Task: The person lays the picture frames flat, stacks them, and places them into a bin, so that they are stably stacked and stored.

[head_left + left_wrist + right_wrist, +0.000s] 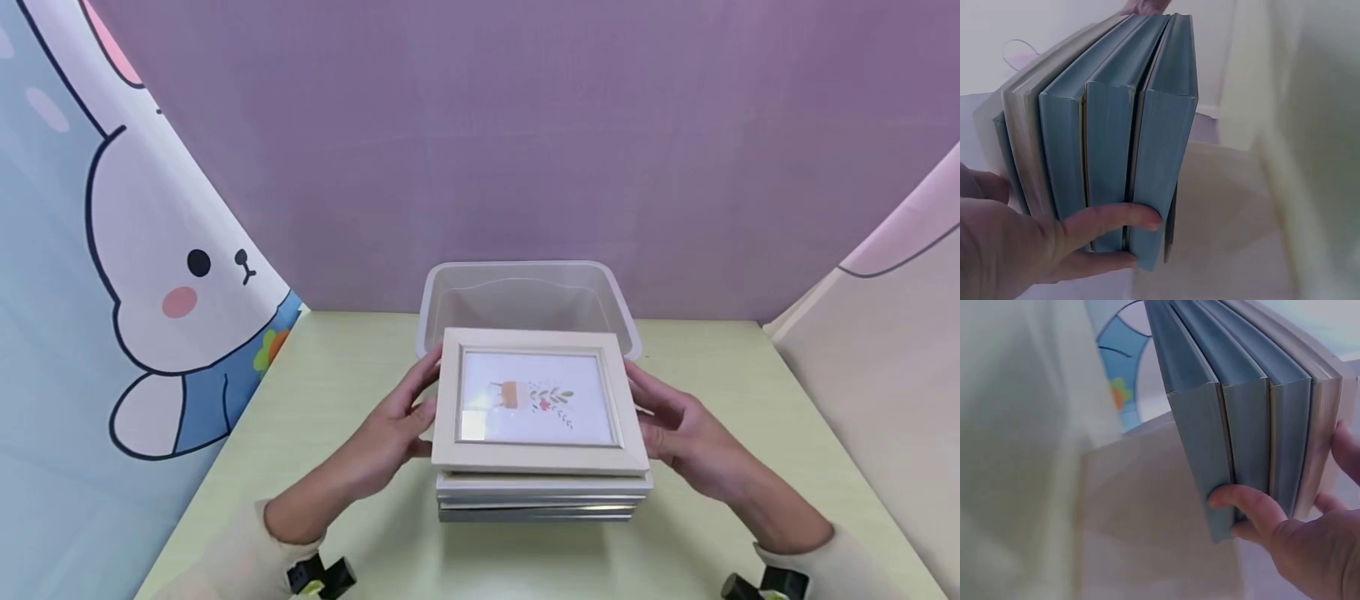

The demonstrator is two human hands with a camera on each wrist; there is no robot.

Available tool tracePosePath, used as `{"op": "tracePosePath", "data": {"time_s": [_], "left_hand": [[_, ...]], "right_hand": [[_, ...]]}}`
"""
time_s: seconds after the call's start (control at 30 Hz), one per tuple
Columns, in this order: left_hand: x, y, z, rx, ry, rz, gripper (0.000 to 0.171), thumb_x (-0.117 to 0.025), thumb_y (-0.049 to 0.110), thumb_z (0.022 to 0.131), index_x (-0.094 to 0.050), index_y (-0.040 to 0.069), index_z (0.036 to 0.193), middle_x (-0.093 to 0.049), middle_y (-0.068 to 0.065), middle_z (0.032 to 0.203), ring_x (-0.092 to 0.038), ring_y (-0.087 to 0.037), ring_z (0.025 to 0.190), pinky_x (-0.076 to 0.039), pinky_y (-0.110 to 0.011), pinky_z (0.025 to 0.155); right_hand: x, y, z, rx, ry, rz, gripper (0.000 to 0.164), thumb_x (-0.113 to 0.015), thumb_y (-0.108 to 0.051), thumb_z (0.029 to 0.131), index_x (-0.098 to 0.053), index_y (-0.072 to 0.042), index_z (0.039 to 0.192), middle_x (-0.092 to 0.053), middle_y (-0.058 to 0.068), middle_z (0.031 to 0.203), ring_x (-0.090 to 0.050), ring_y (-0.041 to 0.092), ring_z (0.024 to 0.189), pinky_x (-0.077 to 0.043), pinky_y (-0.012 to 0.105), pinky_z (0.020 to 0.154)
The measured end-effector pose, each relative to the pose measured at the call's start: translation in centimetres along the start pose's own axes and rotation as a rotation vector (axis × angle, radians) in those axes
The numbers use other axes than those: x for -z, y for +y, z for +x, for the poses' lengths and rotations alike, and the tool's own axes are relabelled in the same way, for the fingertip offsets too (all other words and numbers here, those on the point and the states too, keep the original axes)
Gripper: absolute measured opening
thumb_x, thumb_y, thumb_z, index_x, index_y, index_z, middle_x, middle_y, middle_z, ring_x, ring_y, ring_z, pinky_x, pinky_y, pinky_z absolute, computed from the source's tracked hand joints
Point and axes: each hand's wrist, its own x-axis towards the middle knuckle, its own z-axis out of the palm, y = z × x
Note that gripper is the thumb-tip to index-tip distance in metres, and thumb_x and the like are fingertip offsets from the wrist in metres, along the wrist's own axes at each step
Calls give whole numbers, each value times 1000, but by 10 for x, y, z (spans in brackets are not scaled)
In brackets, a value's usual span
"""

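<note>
Between my two hands is a stack of picture frames (536,508), above the table with a shadow below it. Its top one is a cream picture frame (525,457) with a flower-and-pot print behind glass, lying face up. Several blue-grey frames (1110,150) are layered beneath, their side edges showing in both wrist views. My left hand (390,433) grips the stack's left side, its fingers (1116,217) laid across the frame edges. On the opposite side my right hand (686,442) holds the stack, fingers (1250,503) spread over the edges.
Behind the stack stands a pale plastic bin (525,300) with a rounded rim, partly hidden by the top frame. A light-green table (360,367) lies below. A purple backdrop (525,150) rises behind, and a rabbit-print curtain (150,267) hangs at the left.
</note>
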Motion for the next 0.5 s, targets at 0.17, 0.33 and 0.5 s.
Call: {"op": "tracePosePath", "data": {"time_s": [0.17, 0.33, 0.5], "left_hand": [[5, 30, 12, -3, 11, -41, 62, -40, 29, 110, -10, 35, 164, -13, -9, 170, -38, -39, 142, -60, -40, 86], [16, 57, 31, 19, 37, -43, 59, -36, 24, 111, -11, 37, 164, -17, -5, 171, -54, -26, 126, -58, -34, 78], [23, 76, 56, 41, 68, -44, 59, -32, 21, 112, -12, 41, 163, -20, -2, 169, -60, -21, 113, -58, -38, 78]], "right_hand": [[5, -36, 15, 9, -21, -30, 73, -56, -11, 104, -17, -21, 164, -52, -8, 152, -62, 16, 128, -59, 31, 93], [14, -62, 36, -2, -20, -36, 73, -55, -8, 104, -16, -22, 164, -51, -7, 152, -67, 14, 117, -60, 27, 87], [29, -77, 57, -17, -3, 0, 75, -54, -3, 103, -14, -22, 164, -50, -11, 151, -70, 13, 106, -60, 23, 74]]}}
